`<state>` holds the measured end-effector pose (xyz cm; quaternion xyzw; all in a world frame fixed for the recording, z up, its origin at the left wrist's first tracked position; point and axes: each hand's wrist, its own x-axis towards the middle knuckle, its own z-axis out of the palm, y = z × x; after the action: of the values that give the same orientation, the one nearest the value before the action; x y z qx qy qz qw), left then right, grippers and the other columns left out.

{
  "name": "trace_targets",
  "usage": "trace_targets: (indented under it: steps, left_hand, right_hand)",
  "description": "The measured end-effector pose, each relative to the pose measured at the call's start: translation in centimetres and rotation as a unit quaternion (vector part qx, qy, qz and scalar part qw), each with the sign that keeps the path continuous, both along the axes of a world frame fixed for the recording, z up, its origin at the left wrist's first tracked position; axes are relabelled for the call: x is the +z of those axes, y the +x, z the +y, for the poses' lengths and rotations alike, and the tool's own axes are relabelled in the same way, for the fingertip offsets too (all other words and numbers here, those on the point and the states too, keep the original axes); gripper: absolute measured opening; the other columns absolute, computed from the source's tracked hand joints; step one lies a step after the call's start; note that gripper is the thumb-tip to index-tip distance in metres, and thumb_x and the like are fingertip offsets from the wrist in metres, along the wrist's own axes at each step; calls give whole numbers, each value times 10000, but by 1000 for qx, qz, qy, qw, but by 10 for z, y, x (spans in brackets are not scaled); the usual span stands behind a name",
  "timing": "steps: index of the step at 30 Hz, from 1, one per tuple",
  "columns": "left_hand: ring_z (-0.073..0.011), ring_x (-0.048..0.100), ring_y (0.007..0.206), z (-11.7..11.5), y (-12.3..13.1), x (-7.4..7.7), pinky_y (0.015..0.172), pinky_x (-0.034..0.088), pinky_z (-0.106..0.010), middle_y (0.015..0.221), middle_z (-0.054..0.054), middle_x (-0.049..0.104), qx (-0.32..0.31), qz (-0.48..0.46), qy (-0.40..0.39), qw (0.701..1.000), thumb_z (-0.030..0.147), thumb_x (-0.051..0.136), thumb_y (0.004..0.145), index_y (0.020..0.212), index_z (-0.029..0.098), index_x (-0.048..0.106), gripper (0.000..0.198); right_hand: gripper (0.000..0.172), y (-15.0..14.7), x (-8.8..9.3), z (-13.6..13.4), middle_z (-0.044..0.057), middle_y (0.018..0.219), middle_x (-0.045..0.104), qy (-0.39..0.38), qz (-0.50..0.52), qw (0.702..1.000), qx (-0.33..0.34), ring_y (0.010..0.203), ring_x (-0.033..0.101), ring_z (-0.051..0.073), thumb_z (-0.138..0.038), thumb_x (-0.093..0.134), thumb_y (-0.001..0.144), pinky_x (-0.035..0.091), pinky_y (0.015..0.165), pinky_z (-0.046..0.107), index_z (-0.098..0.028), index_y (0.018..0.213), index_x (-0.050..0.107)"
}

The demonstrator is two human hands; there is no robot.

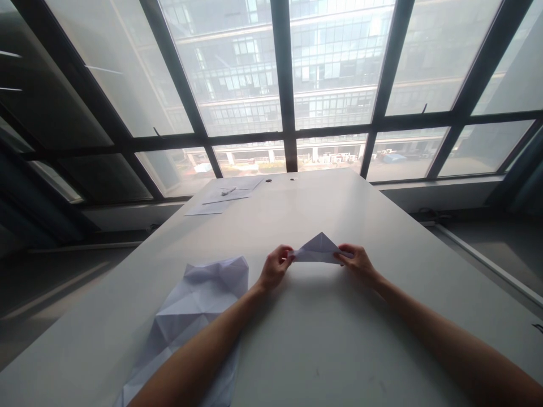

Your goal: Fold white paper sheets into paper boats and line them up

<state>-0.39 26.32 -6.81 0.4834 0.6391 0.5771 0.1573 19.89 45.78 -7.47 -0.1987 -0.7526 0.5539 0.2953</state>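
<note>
A folded sheet of white paper [319,249] with a pointed, triangular top is held just above the table, between my two hands. My left hand [275,265] pinches its left corner between thumb and fingers. At the opposite corner my right hand [357,263] grips the paper, thumb in front and fingers partly hidden behind. A larger creased sheet of paper [199,299] lies to the left, its fold lines raised. My left forearm passes over part of that sheet and hides some of it.
The white table [297,350] stretches forward to tall windows with dark frames [288,85]. Flat sheets of paper [207,208] lie at its far left, with a small white object [228,191] on top. Two round holes [268,181] show near the far edge.
</note>
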Motion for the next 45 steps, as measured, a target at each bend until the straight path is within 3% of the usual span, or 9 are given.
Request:
trace_targets:
  steps: [6, 16, 21, 25, 31, 34, 37, 40, 45]
  left_hand:
    - [-138, 626, 673, -1, -3, 0, 661, 513, -262, 761, 12, 674, -22, -125, 40, 991, 386, 688, 859, 1075, 211, 512, 329]
    - [-204, 684, 864, 1, -5, -3, 789, 570, -329, 1120, -128, 685, -17, -73, 36, 997, 385, 784, 768, 864, 145, 759, 260]
    - [-207, 683, 825, 2, -4, -6, 783, 548, -315, 859, -84, 725, 1, -36, -5, 999, 386, 756, 790, 836, 145, 754, 245]
    - [-194, 674, 758, 4, -5, -7, 693, 519, -285, 866, -82, 744, 4, -23, -39, 999, 416, 716, 822, 988, 149, 754, 316]
    - [-161, 605, 613, 3, -2, -3, 601, 452, -258, 696, -46, 699, -16, -17, -68, 997, 432, 717, 798, 845, 138, 762, 302]
    - [-161, 598, 612, 3, 1, 2, 603, 438, -253, 654, -35, 678, 6, -27, -66, 997, 417, 711, 787, 786, 143, 756, 277]
    - [-158, 589, 601, 3, 3, 6, 584, 430, -248, 643, -30, 666, 32, -36, -60, 997, 422, 702, 784, 775, 146, 750, 281]
    - [-158, 591, 603, 2, 2, 6, 568, 429, -243, 650, -31, 661, 47, -45, -55, 996, 434, 691, 790, 788, 145, 747, 294]
    - [-150, 590, 597, 2, 0, 3, 562, 437, -240, 658, -29, 666, 61, -58, -46, 995, 443, 698, 780, 794, 147, 747, 301]
  right_hand:
    - [287, 0, -4, 0, 30, 692, 679, 15, 7, 1000, 4, 609, 571, 168, -436, 713, 760, 427, 555, 275, -157, 824, 728]
    - [286, 0, 0, -2, 20, 648, 655, 19, 22, 1000, -6, 583, 559, 168, -458, 720, 744, 440, 534, 280, -175, 793, 719]
    - [295, 1, 3, -3, 17, 623, 647, 26, 17, 999, -8, 567, 558, 167, -467, 728, 738, 442, 525, 278, -175, 779, 720]
    - [316, 2, 6, -5, 23, 637, 656, 7, 17, 1000, -2, 551, 562, 161, -483, 747, 719, 462, 511, 276, -173, 775, 720]
    - [372, 1, 7, -4, 37, 689, 675, -18, 8, 1000, 8, 524, 568, 153, -519, 784, 680, 484, 493, 280, -170, 791, 720]
    - [455, 2, 6, 0, 71, 824, 714, -66, 34, 997, 11, 603, 623, 188, -573, 756, 714, 518, 529, 301, -177, 934, 720]
    - [534, 4, 4, 9, 97, 958, 718, -197, 94, 976, 21, 706, 659, 214, -659, 537, 859, 546, 553, 318, -211, 1112, 679]
    - [451, 6, 2, 17, 88, 928, 715, -299, 97, 949, 40, 727, 660, 199, -584, 519, 895, 556, 565, 297, -222, 1102, 688]
    - [334, 8, 2, 20, 51, 910, 701, -291, 73, 951, 77, 776, 652, 168, -406, 763, 776, 575, 685, 273, -206, 1037, 707]
